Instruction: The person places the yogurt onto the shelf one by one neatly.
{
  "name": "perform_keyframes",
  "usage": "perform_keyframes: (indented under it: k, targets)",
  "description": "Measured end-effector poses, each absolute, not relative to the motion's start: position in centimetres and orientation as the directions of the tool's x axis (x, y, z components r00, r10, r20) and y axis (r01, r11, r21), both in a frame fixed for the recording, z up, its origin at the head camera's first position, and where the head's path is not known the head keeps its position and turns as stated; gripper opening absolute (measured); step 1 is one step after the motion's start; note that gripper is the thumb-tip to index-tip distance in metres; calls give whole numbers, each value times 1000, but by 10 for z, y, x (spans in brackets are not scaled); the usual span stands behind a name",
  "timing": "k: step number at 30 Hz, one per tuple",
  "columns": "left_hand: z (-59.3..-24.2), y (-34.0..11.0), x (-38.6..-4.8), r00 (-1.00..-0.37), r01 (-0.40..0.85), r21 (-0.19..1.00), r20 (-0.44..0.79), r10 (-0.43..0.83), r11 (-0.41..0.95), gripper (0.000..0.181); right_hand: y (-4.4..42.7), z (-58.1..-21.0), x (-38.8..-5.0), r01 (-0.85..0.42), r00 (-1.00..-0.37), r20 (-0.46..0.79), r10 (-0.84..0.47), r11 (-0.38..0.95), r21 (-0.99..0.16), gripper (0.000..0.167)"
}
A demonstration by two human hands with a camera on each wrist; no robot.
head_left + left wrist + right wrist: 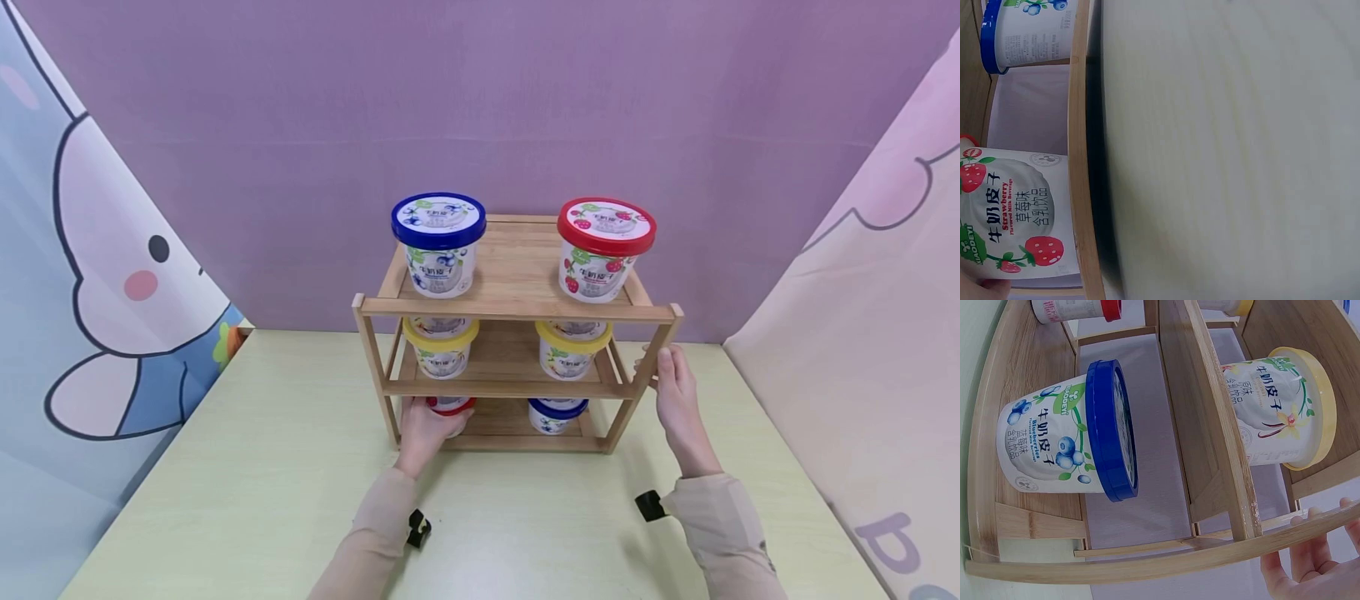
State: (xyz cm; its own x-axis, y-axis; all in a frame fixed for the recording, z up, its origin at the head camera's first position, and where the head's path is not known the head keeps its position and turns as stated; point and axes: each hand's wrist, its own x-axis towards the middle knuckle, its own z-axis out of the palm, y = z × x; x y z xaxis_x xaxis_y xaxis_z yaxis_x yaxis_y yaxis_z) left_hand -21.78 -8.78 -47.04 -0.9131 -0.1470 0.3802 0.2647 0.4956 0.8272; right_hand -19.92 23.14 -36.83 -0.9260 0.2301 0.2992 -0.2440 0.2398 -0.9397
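Note:
On the bottom level of a three-tier wooden rack (480, 389), my left hand (427, 429) holds a strawberry milk tub (1016, 212) with a red lid. Its fingers are mostly hidden by the tub in the left wrist view. My right hand (678, 400) grips the rack's right side post, with fingertips showing past the wood in the right wrist view. A blueberry tub (1054, 437) with a blue lid stands at the right of the bottom level. Above it, on the middle level, is a yellow-lidded tub (1272, 412).
Another yellow-lidded tub (442, 350) stands at the middle level's left. Up top are a blue-lidded tub (441, 258) on the left and a red-lidded tub (600, 262) on the right. A purple backdrop (480, 100) rises behind the pale table (262, 483).

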Motion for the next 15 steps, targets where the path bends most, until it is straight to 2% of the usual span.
perform_keyframes:
  k: [15]
  targets:
    - [-476,-91,-228,-904,329,845,411,-118,423,88,231,-369,-201,-240,-923,296,245,235,-942,22]
